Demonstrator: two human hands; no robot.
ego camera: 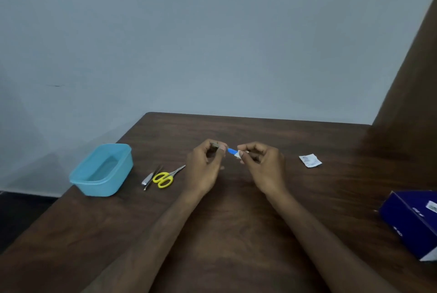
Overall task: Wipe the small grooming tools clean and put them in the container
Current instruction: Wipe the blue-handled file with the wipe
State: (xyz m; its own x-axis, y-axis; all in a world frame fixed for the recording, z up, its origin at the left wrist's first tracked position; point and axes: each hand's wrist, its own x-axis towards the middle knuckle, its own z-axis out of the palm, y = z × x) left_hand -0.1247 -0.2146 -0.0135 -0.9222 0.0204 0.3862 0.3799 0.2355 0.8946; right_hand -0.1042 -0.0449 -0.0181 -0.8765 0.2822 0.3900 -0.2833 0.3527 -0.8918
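Both hands meet in the middle of the frame: the left hand (pixel 208 159) and right hand (pixel 257 160) each pinch one end of a small blue tool (pixel 231 150). Yellow scissors (pixel 166 175) lie on the tabletop (pixel 236 221) beside the blue container (pixel 101 169) at left.

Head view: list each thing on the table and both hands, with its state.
Blue container: open, no lid, no tools inside.
Yellow scissors: blades closed, lying on table.
Metal tools: lying beside scissors.
Blue tool: held between both hands.
Left hand: pinching blue tool's end.
Right hand: pinching white wipe around it.
Torn sachet: lying open.
Dark blue box: at table's right edge.
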